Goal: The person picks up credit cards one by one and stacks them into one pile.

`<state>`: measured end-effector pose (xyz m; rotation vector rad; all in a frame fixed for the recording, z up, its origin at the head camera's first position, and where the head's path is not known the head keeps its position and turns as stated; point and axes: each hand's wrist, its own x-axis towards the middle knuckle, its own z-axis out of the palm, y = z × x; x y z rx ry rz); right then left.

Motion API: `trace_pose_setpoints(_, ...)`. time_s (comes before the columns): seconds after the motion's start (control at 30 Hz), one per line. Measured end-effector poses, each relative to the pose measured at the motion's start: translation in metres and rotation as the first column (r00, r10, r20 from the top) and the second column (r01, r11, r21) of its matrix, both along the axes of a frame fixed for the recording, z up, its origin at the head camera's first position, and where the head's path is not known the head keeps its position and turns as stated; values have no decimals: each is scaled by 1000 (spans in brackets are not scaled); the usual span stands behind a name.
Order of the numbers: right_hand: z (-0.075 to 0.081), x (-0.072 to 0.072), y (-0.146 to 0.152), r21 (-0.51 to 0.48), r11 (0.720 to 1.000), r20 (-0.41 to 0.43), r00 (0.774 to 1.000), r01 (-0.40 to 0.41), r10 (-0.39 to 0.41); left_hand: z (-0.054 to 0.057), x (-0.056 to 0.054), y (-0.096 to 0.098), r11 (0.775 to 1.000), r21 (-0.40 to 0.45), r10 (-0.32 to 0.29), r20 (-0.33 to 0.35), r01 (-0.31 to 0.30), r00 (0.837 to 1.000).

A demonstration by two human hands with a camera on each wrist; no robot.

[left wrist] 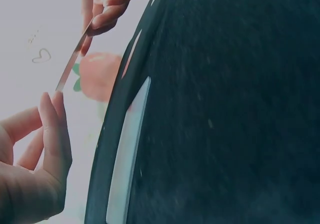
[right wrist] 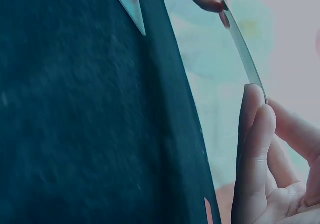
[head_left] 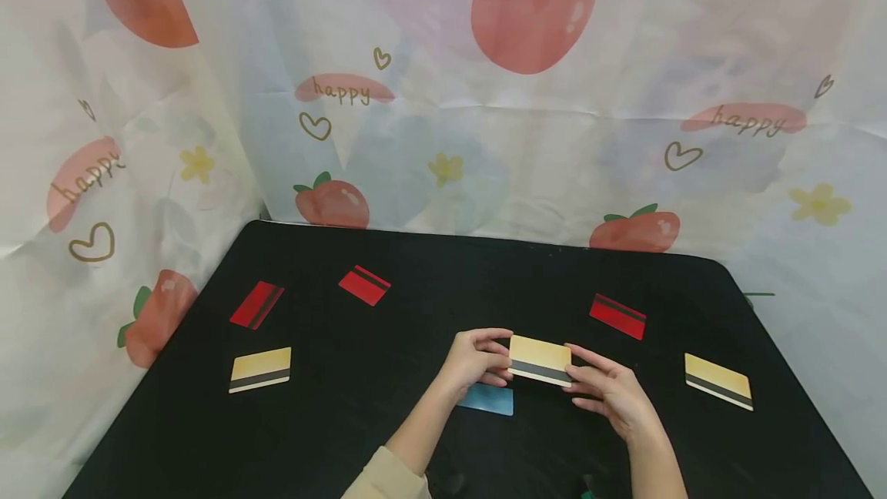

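1. Pinching a yellow card (head_left: 540, 353) with left hand (head_left: 473, 360) and right hand (head_left: 613, 390), above and right of a blue card (head_left: 490, 400).
2. With matching cards (head_left: 259, 364) either side of it.
3. With red cards (head_left: 365, 286) beyond it, left and right.

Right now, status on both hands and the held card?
Left hand and right hand pinching gold magnetic-stripe card by opposite ends. Card held above black table. Blue card lies below; no obstruction visible.
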<state>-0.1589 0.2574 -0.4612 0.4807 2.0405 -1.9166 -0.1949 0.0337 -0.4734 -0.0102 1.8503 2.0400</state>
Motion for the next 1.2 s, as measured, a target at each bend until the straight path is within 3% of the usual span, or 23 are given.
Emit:
trace_pose_setpoints(0.53,-15,1,-41,15,1000,9,1000,1,-1,-10,6,-42,998,-67,10,4,-10,1000)
trace_pose_setpoints(0.77,-21,1,-52,24,1000,19,1000,-2,1,-13,10,-52,996,-87,33,10,-32,999)
trace_pose_setpoints(1.2,-23,3,-61,8,996,14,996,-85,85,-21,15,-62,985,-163,59,20,-55,998)
